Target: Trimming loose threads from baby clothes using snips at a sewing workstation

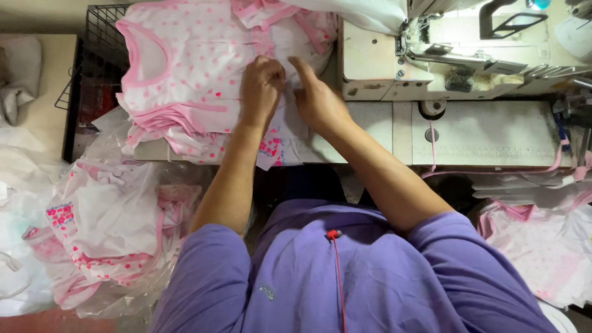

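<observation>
Both hands rest on the top garment [200, 69] of a stack of small white children's tops with pink dots and pink trim, which lies on the sewing table [497, 135] just left of the industrial sewing machine [461, 47]. The left hand [261, 85] is curled into a loose fist, knuckles up, its fingers pinched on a fold of the dotted cloth near the garment's right edge. The right hand [317, 97] lies just beside it, nearly touching, with the index finger stretched forward and pressed on the same cloth; whether its other fingers grip anything cannot be told, since they curl under the palm. The garment spreads out to the left of both hands, its pink-bound neckline well apart from them.

The stack's lower layers show only as pink edges, so the number of garments in it cannot be counted. The machine's needle area is too cluttered to read, and its top is cut off by the frame. A black wire basket [98, 38] is mostly hidden behind the stack.

Two hands and one sewing machine show. One clear plastic bag [107, 231] of similar tops lies at lower left, another heap of dotted garments [545, 250] at lower right. A red cord [337, 281] hangs down the person's purple shirt [370, 289].
</observation>
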